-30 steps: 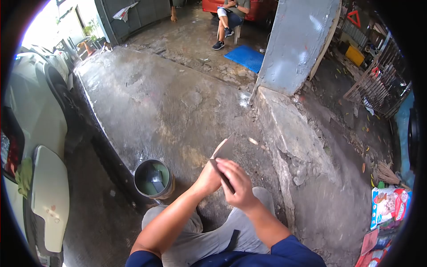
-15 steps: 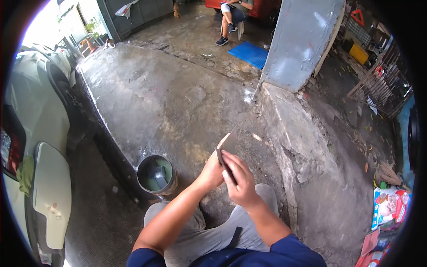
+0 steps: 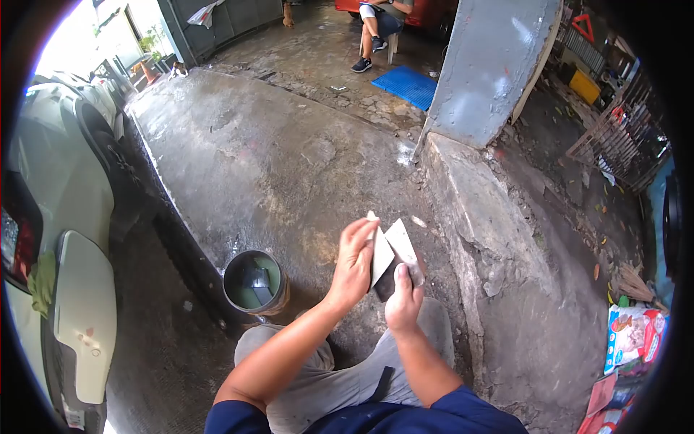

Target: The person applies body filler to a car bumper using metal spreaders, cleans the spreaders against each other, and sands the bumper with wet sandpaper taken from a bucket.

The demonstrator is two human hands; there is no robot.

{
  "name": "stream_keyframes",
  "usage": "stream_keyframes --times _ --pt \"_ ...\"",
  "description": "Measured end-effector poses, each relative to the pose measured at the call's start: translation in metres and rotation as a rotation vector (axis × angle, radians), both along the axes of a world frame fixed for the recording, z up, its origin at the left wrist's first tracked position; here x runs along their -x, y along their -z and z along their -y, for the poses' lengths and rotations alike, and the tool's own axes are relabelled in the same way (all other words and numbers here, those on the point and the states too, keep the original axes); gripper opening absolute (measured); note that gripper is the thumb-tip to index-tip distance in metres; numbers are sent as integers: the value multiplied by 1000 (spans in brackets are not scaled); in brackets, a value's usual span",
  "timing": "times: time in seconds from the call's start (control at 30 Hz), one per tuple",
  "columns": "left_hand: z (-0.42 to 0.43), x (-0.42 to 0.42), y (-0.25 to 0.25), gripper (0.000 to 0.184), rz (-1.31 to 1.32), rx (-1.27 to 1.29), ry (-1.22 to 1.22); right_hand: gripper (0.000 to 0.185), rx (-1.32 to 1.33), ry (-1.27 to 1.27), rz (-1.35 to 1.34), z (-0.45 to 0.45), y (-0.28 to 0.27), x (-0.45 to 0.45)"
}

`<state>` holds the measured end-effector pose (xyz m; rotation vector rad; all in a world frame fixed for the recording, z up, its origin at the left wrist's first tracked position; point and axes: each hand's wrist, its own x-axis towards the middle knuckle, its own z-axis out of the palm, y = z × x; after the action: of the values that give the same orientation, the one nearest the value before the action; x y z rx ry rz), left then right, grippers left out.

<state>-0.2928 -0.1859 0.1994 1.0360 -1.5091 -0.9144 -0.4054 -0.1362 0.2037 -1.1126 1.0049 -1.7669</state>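
1. We look down on a worn concrete floor [image 3: 267,159], blotched grey and brown, spread out ahead of our left grip [image 3: 353,267] and right grip [image 3: 405,298].
2. Just right of the grip runs a crumbling concrete ridge [image 3: 463,210], rough and chipped, meeting the foot of a scuffed blue-grey pillar [image 3: 484,72].
3. Far beyond the grip, we see a person [image 3: 387,22] seated before a red vehicle [image 3: 430,18], near a ribbed blue mat [image 3: 405,87] lying flat.
4. Well left of the grip stands a white vehicle [image 3: 50,137], smooth and glossy, a crumpled green cloth [image 3: 42,282] beside its rounded pale panel [image 3: 85,289].
5. Well right of the grip, we find a shiny printed bag [image 3: 636,333], a straw broom [image 3: 630,281] and, farther off, a slatted rack [image 3: 625,137].
6. Our left grip is clamped on a pale sheet [image 3: 382,257], thin, flat and pointed, its fingers along the outer side.
7. Our right grip is closed, thumb on top, on a smudged sheet [image 3: 401,246], whitish and straight-edged, tilted just beside the first.
8. A dark patch [image 3: 385,288] shows low between the two grips; we cannot tell which piece it belongs to.
9. Left of the grip, near our left knee, stands a round bucket [image 3: 275,304] holding greenish liquid and a dark rectangular piece [image 3: 262,295].
10. Below the grip, our grey trousers [image 3: 347,383] show bent knees.
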Motion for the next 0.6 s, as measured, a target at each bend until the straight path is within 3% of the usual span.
stream_keyframes --times 0.1,0.13,0.2,0.27,0.33,0.37,0.43,0.57,0.6 --pt "-2 -5 3 74 205 -10 206 40 -174 -162 9 20 -8 23" --pt "-1 -4 3 76 104 -105 273 37 -207 -176 61 24 -11 28" --pt "4 -1 3 80 -101 -290 400 35 61 -160 -370 18 -19 28" --pt "0 -8 -2 84 -93 -239 358 36 420 -193 -769 11 -45 24" --pt "-5 -14 1 86 120 -35 308 37 433 -144 -786 13 -36 19" --pt "-5 -12 0 86 124 -89 295 37 386 -91 -772 22 -25 21" --pt "-6 -6 -6 86 130 -192 266 40 43 -30 -510 36 -15 27" --pt "-5 -12 -21 85 0 -231 283 36 401 -92 -865 7 -37 13" --pt "-7 -13 -25 85 43 -295 290 36 412 -61 -838 9 -29 11"
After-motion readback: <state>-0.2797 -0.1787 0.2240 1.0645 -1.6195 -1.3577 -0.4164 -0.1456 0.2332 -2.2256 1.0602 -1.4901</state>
